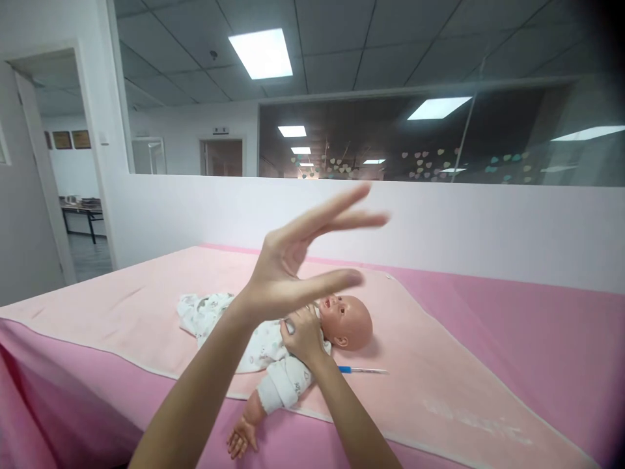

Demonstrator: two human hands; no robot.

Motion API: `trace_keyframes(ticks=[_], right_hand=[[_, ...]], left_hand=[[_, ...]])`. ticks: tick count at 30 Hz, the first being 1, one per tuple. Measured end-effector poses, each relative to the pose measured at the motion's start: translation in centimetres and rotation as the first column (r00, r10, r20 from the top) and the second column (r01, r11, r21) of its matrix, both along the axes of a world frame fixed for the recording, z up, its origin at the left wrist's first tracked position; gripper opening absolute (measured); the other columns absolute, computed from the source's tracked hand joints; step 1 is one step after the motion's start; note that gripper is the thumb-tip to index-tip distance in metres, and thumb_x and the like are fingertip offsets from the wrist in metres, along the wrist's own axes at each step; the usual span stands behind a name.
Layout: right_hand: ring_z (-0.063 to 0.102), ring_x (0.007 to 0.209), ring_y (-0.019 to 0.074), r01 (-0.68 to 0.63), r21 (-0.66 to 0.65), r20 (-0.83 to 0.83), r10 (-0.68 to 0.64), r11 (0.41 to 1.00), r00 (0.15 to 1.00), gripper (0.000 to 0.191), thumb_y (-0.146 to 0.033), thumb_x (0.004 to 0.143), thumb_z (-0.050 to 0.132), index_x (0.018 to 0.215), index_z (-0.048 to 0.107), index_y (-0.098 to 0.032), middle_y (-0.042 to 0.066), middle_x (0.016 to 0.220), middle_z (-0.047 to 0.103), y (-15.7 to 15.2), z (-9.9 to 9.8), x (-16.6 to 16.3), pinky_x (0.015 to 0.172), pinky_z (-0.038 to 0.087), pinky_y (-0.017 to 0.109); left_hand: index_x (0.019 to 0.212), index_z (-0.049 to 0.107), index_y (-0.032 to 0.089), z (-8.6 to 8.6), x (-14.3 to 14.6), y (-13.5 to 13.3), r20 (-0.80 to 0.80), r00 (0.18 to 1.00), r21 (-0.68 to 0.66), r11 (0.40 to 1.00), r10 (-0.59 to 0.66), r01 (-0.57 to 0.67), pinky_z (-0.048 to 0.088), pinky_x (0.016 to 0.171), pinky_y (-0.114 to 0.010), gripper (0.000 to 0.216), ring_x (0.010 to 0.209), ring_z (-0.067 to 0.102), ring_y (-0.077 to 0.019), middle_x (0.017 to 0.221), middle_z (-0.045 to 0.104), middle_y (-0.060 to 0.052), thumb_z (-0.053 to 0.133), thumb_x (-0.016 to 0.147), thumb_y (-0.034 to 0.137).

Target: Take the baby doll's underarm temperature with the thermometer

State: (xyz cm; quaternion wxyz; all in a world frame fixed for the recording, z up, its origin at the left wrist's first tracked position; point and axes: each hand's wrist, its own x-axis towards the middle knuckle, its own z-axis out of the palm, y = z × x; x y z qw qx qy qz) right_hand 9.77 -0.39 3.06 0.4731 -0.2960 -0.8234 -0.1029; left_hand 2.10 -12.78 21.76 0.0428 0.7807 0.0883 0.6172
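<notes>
A bald baby doll (347, 320) in a white printed outfit (266, 345) lies on its back, head to the right. Its near arm, the sleeve bunched up, reaches toward the table's front edge. My left hand (297, 254) is raised above the doll, slightly blurred, with thumb and fingers spread and nothing in them. Resting on the doll's upper chest just below the chin, my right hand (305, 332) has its fingers curled on the outfit near the collar. My left hand and forearm hide part of the doll's torso and face.
A thin stick with a blue end (345, 369) lies beside the doll's head. Under the doll is a peach mat (449, 384) over a pink cloth (537, 319) that drapes down the front. Behind stands a white wall (439, 228) with windows; a doorway is at left.
</notes>
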Motion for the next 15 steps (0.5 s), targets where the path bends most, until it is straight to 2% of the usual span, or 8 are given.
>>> trace_keyframes(ticks=[1,2,4,5,7,10,13,15], right_hand=[[0.052,0.081,0.0175,-0.008,-0.003,0.009,0.008,1.000,1.000,0.010,-0.017,0.069,0.052,0.077,0.057,-0.020,0.002,0.077,0.060,0.1,-0.1,-0.1,0.093,0.032,0.036],[0.052,0.082,0.0175,-0.017,-0.004,0.014,0.017,1.000,1.000,0.008,-0.017,0.070,0.052,0.077,0.057,-0.020,0.002,0.077,0.060,0.2,-0.3,-0.1,0.094,0.031,0.037],[0.052,0.082,0.0173,-0.025,-0.005,0.019,0.025,1.000,1.000,0.005,-0.020,0.072,0.053,0.077,0.056,-0.020,0.002,0.078,0.060,0.4,-0.5,-0.3,0.094,0.030,0.037],[0.052,0.082,0.0172,-0.019,-0.006,0.017,0.019,1.000,1.000,0.004,-0.021,0.074,0.053,0.076,0.056,-0.020,0.002,0.078,0.060,0.5,-0.6,-0.3,0.093,0.031,0.037],[0.052,0.082,0.0172,-0.008,-0.012,0.009,0.008,1.000,1.000,0.004,-0.023,0.075,0.054,0.076,0.057,-0.020,0.002,0.078,0.061,0.6,-0.7,-0.4,0.090,0.032,0.037],[0.052,0.080,0.0164,-0.018,-0.026,-0.006,0.018,0.999,1.000,0.003,-0.021,0.075,0.054,0.074,0.057,-0.021,0.001,0.077,0.061,0.6,-0.8,-0.5,0.088,0.032,0.036],[0.052,0.079,0.0160,-0.032,-0.036,-0.007,0.032,0.999,0.999,0.004,-0.020,0.074,0.054,0.071,0.057,-0.021,0.001,0.075,0.061,0.7,-0.9,-0.4,0.086,0.033,0.035],[0.051,0.079,0.0161,-0.033,-0.041,-0.003,0.033,0.999,0.999,0.005,-0.020,0.074,0.054,0.071,0.058,-0.021,0.001,0.075,0.060,0.7,-0.9,-0.4,0.084,0.034,0.034]], left_hand=[[0.121,0.050,0.026,-1.4,-0.8,2.0,-0.034,0.999,-0.081,0.997,0.014,-0.017,0.041,0.092,-0.034,0.047,0.102,0.057,-0.0191,0.105,0.064,-0.001,0.061,0.075,0.027],[0.112,0.057,0.022,-3.0,-1.7,4.1,-0.081,0.993,-0.168,0.980,0.089,-0.101,0.043,0.088,-0.032,0.037,0.095,0.060,-0.0180,0.096,0.067,-0.003,0.060,0.076,0.026],[0.099,0.064,0.017,-6.3,-3.6,8.1,-0.222,0.937,-0.333,0.882,0.271,-0.334,0.045,0.074,-0.028,0.027,0.082,0.061,-0.0175,0.084,0.069,-0.004,0.057,0.075,0.028],[0.091,0.067,0.016,-7.9,-4.5,9.8,-0.312,0.902,-0.395,0.822,0.300,-0.410,0.044,0.068,-0.026,0.023,0.074,0.061,-0.0168,0.078,0.068,-0.004,0.057,0.074,0.029],[0.072,0.067,0.014,-10.9,-6.2,12.4,-0.477,0.855,-0.525,0.715,0.203,-0.462,0.039,0.058,-0.024,0.020,0.061,0.057,-0.0148,0.064,0.065,-0.002,0.056,0.072,0.031],[0.058,0.063,0.014,-14.2,-8.2,14.1,-0.489,0.870,-0.732,0.571,-0.061,-0.372,0.033,0.050,-0.023,0.028,0.051,0.047,-0.0119,0.052,0.056,0.000,0.052,0.073,0.035],[0.069,0.066,0.015,-16.0,-9.5,14.1,-0.303,0.932,-0.855,0.489,-0.198,-0.173,0.038,0.061,-0.024,0.019,0.066,0.052,-0.0145,0.066,0.061,-0.002,0.057,0.070,0.032],[0.078,0.067,0.015,-16.7,-10.0,14.0,-0.225,0.946,-0.884,0.456,-0.234,-0.097,0.039,0.067,-0.025,0.020,0.074,0.053,-0.0164,0.072,0.062,-0.004,0.063,0.066,0.030]])
